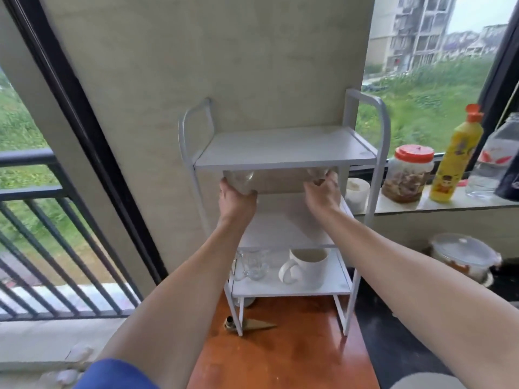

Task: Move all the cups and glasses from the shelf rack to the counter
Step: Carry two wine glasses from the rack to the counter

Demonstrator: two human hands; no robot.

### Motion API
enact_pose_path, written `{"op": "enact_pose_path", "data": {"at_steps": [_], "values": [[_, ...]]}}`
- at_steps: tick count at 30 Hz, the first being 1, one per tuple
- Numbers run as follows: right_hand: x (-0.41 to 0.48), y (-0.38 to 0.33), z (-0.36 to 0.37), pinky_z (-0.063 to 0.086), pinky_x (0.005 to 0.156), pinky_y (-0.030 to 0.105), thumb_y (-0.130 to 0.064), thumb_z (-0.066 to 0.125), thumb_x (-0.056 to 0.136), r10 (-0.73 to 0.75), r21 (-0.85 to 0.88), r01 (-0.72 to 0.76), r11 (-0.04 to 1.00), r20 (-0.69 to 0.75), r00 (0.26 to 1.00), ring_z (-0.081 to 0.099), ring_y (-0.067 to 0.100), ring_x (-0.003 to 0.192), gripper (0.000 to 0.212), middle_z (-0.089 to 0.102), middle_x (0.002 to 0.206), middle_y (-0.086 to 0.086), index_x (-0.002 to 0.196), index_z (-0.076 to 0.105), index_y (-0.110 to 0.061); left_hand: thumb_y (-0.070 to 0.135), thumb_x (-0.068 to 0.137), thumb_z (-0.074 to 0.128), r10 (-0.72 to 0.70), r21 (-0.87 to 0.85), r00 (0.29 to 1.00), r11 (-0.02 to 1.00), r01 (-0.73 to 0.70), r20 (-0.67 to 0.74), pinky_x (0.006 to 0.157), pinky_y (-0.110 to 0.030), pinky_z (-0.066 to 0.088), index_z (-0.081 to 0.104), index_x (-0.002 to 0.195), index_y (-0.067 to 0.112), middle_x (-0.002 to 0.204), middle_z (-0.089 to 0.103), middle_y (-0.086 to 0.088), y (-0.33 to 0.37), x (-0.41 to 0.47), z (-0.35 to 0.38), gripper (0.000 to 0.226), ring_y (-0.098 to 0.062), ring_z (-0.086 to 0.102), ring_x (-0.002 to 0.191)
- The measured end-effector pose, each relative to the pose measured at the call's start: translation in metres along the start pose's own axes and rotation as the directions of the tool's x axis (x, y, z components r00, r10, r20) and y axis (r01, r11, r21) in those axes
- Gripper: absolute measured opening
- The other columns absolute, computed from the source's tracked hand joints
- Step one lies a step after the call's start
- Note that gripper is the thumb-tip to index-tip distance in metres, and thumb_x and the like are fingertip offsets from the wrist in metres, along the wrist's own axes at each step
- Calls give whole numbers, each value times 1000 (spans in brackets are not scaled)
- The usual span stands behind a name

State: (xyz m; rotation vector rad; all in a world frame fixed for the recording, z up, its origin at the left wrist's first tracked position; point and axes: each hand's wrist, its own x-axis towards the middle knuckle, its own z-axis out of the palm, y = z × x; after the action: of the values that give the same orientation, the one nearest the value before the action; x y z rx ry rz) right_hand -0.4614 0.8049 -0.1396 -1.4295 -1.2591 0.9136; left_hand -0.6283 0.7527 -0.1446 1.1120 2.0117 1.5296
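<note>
A white three-tier shelf rack stands on a reddish wooden counter. Both my hands reach into the middle tier, under the top shelf. My left hand wraps around a clear glass at the left side. Over on the right, my right hand grips another clear glass, mostly hidden by the top shelf and my fingers. On the bottom tier sit a clear glass mug at left and a white ceramic mug at right.
A small brown cone-shaped object lies on the counter by the rack's front left leg. On the window sill to the right stand a white cup, a red-lidded jar, a yellow bottle and a clear water jug. A lidded pot sits lower right.
</note>
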Motion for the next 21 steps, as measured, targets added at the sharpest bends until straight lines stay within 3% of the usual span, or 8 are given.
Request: {"op": "enact_pose_path", "data": {"at_steps": [3, 5, 7, 10, 14, 18, 21], "values": [[7, 4, 3, 33, 53, 23, -22, 53, 85, -12, 49, 12, 999, -18, 1000, 54, 11, 69, 27, 62, 93, 1, 111, 48, -20, 16, 75, 64, -17, -180, 999, 983, 23, 38, 79, -33, 47, 31, 141, 15, 110, 57, -5, -2, 13, 7, 74, -30, 58, 104], [7, 4, 3, 38, 55, 26, -26, 54, 84, -26, 72, 26, 997, -3, 1000, 61, 17, 74, 21, 62, 91, -1, 104, 48, -24, 12, 75, 65, -21, -275, 997, 960, 41, 75, 78, -39, 56, 32, 142, 15, 98, 58, -3, -1, 18, 9, 75, -28, 61, 92], [2, 4, 1, 46, 58, 30, -26, 54, 84, -37, 89, 34, 995, 37, 999, 65, 21, 76, 18, 64, 93, 2, 101, 50, -26, 10, 75, 66, 2, -298, 993, 954, 34, 120, 76, -44, 57, 41, 131, 15, 91, 58, -3, 0, 18, 7, 61, -26, 61, 82], [-10, 3, -4, 59, 69, 46, -16, 57, 84, -11, 179, -11, 984, 120, 993, 64, 22, 76, 22, 65, 101, 11, 102, 51, -26, 8, 76, 67, 24, -306, 983, 952, 34, 182, 66, -36, 55, 47, 123, 19, 81, 61, -6, 2, 7, 1, 52, -24, 61, 74], [-39, -1, -20, 53, 50, 29, -8, 60, 81, -9, 235, -43, 971, 212, 977, 61, 18, 70, 33, 68, 87, 13, 110, 51, -22, 9, 77, 71, -1, -285, 965, 955, 78, 263, 66, -30, 49, 48, 127, 22, 86, 66, -10, 3, -19, -14, 56, -22, 63, 75], [-78, -3, -41, 44, 53, 28, -6, 61, 81, 12, 271, -85, 959, 259, 966, 62, 16, 63, 35, 68, 71, 8, 110, 52, -25, 6, 78, 72, -8, -295, 947, 949, 108, 320, 54, -24, 49, 51, 115, 27, 86, 69, -5, 7, -55, -39, 48, -13, 64, 65], [-110, 0, -61, 39, 49, 27, -3, 62, 82, 41, 312, -139, 940, 301, 953, 63, 15, 57, 34, 67, 60, 2, 107, 54, -23, 4, 80, 71, -32, -302, 935, 942, 147, 354, 53, -26, 50, 50, 118, 19, 83, 68, -8, 13, -88, -57, 46, -15, 66, 63]]}}
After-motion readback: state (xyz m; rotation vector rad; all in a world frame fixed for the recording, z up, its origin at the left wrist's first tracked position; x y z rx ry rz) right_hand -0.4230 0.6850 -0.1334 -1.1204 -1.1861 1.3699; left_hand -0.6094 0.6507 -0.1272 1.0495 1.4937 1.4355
